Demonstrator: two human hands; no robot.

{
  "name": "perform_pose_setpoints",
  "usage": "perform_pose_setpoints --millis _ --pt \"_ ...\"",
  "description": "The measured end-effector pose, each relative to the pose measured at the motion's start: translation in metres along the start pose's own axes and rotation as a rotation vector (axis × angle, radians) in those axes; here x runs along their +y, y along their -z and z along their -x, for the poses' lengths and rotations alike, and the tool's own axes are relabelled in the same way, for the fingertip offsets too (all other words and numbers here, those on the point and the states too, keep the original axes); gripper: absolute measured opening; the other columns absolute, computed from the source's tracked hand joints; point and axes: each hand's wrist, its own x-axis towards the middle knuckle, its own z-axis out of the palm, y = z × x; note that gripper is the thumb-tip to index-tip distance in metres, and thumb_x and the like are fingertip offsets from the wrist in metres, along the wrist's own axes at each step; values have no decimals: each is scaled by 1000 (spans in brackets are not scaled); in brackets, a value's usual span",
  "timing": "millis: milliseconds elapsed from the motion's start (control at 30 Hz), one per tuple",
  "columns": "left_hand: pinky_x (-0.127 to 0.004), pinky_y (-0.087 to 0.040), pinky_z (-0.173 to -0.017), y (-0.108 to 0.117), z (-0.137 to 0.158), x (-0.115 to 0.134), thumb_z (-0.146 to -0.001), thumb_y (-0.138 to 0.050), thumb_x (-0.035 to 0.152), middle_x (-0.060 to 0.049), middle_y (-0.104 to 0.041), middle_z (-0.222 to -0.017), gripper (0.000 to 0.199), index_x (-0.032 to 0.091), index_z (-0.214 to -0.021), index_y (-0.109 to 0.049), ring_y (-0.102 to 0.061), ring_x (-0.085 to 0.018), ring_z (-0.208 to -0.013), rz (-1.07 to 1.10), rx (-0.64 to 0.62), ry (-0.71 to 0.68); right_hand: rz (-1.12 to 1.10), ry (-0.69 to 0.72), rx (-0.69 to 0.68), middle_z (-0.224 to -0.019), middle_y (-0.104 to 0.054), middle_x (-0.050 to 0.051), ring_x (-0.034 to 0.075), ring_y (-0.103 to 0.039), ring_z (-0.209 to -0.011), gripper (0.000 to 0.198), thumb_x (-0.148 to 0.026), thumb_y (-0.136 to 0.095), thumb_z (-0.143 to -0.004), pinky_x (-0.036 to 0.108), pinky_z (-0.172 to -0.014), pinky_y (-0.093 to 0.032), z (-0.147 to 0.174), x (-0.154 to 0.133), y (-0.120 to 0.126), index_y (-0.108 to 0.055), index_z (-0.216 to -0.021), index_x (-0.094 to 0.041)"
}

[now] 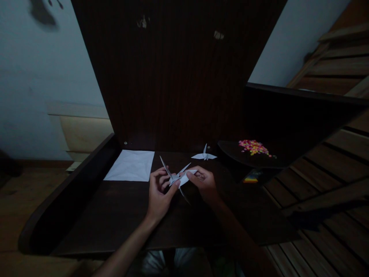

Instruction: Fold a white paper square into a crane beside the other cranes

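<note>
A white origami crane (175,178) is held between my two hands above the dark desk, its narrow points sticking up and down. My left hand (162,188) pinches its left part near the middle, thumb in front. With thumb and fingers, my right hand (203,182) grips the broad white flap on the crane's right side. Behind my right hand, a second white paper crane (205,156) stands on the desk with its wings spread. To the left of my hands lies a stack of square white paper (129,165), possibly a single sheet.
Small colourful beads (255,147) are heaped on a dark corner shelf (230,152) at the right. A raised side board (69,196) edges the desk (115,215) on the left, and a tall dark panel (178,77) closes the back. Wooden slats (343,184) stand at the right.
</note>
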Motion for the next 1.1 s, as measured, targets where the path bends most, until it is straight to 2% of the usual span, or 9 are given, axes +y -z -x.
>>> perform_pose_setpoints --millis 167,400,567,733,867,933,1100 --pt "-34 -54 -81 8 -2 5 -69 -76 22 -11 -49 -130 51 25 -107 -42 -65 -18 -92 77 -70 16 -145 -77 -47 -75 -71 4 18 -66 -70 20 -37 -71 -75 30 -70 -51 -1 1 -2 -67 -80 -18" --pt "-26 -52 -76 16 -5 19 -67 -77 16 -4 -62 -103 67 26 -121 -40 -63 -14 -86 158 -159 31 -382 -214 -4 -68 -69 3 16 -64 -64 22 -34 -77 -67 27 -61 -50 -10 3 -4 -67 -79 -18" --pt "-22 -49 -71 18 -6 38 -70 -76 17 0 -63 -79 40 20 -103 -53 -62 -11 -74 97 -162 87 -502 -302 15 -68 -69 3 14 -62 -61 31 -31 -84 -56 24 -58 -50 -14 13 0 -68 -77 -16" --pt "-19 -48 -68 16 -8 46 -68 -77 21 1 -63 -76 31 18 -91 -56 -61 -10 -71 14 -105 117 -518 -348 -10 -68 -68 2 12 -61 -57 37 -29 -86 -49 23 -54 -48 -14 17 -2 -67 -78 -17" --pt "-21 -48 -64 18 -12 45 -70 -74 25 1 -61 -74 19 18 -78 -58 -60 -12 -70 -129 -6 -23 -408 -275 25 -73 -68 2 15 -63 -65 34 -28 -82 -56 26 -60 -51 -16 18 -2 -65 -83 -19" --pt "-25 -49 -69 21 -16 46 -75 -69 27 -2 -64 -77 10 18 -76 -64 -60 -15 -75 -264 -22 -79 -284 -200 70 -80 -68 3 17 -64 -73 31 -30 -80 -59 29 -65 -52 -17 16 -2 -64 -85 -20" --pt "-34 -49 -81 25 -20 45 -82 -62 29 -5 -66 -88 13 19 -86 -71 -61 -20 -86 -415 -70 -194 157 176 175 -108 -61 7 20 -59 -98 26 -31 -70 -71 31 -79 -49 -14 12 -4 -62 -94 -21"
